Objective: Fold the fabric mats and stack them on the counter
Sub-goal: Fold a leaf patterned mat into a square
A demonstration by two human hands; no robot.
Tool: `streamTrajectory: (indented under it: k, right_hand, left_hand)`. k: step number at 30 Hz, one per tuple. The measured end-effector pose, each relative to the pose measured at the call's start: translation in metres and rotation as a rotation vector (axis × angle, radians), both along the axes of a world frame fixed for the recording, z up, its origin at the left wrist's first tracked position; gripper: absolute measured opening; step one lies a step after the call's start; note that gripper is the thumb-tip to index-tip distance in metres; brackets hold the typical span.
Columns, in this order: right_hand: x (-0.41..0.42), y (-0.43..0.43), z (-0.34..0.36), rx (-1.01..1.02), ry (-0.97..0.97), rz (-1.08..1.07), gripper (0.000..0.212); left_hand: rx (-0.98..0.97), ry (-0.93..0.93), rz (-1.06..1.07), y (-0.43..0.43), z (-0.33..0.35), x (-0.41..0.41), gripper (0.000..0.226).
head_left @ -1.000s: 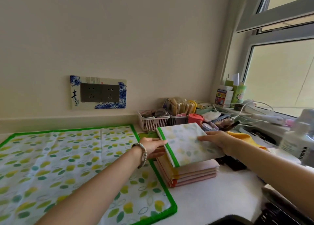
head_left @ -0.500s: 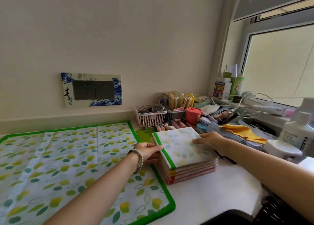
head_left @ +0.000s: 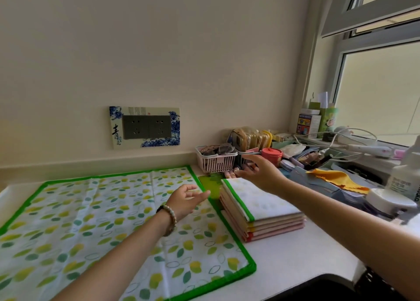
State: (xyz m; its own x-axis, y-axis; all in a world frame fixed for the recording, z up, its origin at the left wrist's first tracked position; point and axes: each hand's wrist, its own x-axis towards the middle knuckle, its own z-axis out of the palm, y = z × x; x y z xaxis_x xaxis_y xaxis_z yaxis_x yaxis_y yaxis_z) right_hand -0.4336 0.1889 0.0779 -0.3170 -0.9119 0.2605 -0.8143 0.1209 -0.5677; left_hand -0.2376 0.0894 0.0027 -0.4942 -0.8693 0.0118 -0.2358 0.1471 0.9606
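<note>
Pale counter (head_left: pixel 295 266) is being covered at left by the unfolded mat (head_left: pixel 91 221), judged light, limp and best pinched at its green corners, while the left hand (head_left: pixel 186 200) is being held open above it, what look like spectacles are being kept in the far white basket (head_left: pixel 216 163), and the right hand (head_left: pixel 261 173) is being spread, empty, over the folded stack (head_left: pixel 261 206).

The spread mat (head_left: pixel 91 228) is white with green and yellow leaves, edged bright green. The stack (head_left: pixel 268 223) shows pink layers. The bench (head_left: pixel 295 255) is white.

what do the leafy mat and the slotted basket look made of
Leafy mat: thin cloth, matte, going by its fold creases and green bound edge. Basket: probably moulded plastic, smooth and faintly shiny, with thin slotted walls.
</note>
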Motion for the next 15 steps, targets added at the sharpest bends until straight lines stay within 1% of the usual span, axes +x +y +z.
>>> streamTrajectory:
  k: [2, 3, 5, 8, 12, 15]
  right_hand:
    - [0.037, -0.004, -0.009, -0.045, -0.05, 0.08, 0.064]
    - [0.056, -0.005, -0.016, -0.071, -0.059, 0.12, 0.062]
    - [0.094, -0.005, -0.035, -0.073, -0.062, 0.196, 0.062]
    - [0.14, -0.008, -0.07, -0.002, -0.087, 0.309, 0.063]
    - [0.182, -0.01, -0.102, 0.078, -0.115, 0.363, 0.062]
    - [0.205, -0.01, -0.11, 0.102, -0.122, 0.363, 0.059]
  left_hand:
    - [-0.087, -0.097, -0.049, -0.001, -0.002, 0.031, 0.091]
    - [-0.121, -0.168, -0.08, -0.001, -0.004, 0.049, 0.095]
    - [-0.173, -0.315, -0.122, 0.001, -0.01, 0.085, 0.091]
    - [-0.2, -0.524, -0.104, 0.005, -0.021, 0.142, 0.103]
    - [-0.221, -0.668, -0.066, 0.017, -0.03, 0.212, 0.116]
    - [-0.258, -0.711, -0.054, 0.028, -0.035, 0.247, 0.109]
